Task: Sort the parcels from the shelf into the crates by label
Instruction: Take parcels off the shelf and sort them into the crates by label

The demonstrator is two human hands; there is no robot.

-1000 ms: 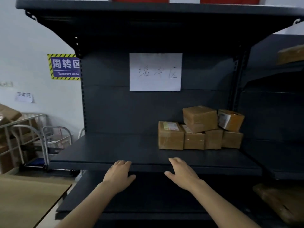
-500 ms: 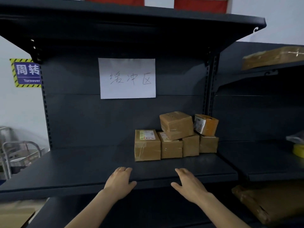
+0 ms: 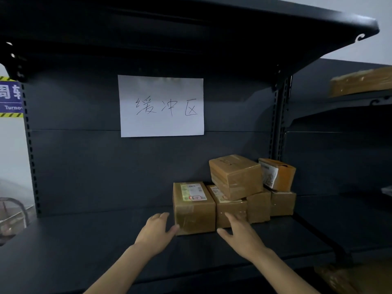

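Evidently barely begun: six cardboard parcels [image 3: 235, 175] sit on the shelf's [image 3: 84, 236] right end, while left hand [image 3: 156, 232] and right hand [image 3: 241, 234], fingers spread and empty, flank the leftmost labelled parcel [image 3: 194, 211] there.

shelf [image 3: 84, 240] charcoal grey throughout; upright [image 3: 279, 124] patterned with row of slot holes. paper [image 3: 161, 124] on back panel white, black handwritten characters. sign [image 3: 10, 96] at left edge blue, white lettering, yellow-and-black hazard stripes as border. wall [image 3: 12, 149] pale grey. front parcel [image 3: 194, 217] brown cardboard under glossy clear tape; label [image 3: 193, 192] white, yellow-green band, red stamp. top parcel [image 3: 235, 175] same brown, plain. right parcel [image 3: 286, 175] brighter orange-tan, white printed sticker [image 3: 269, 175] on side.
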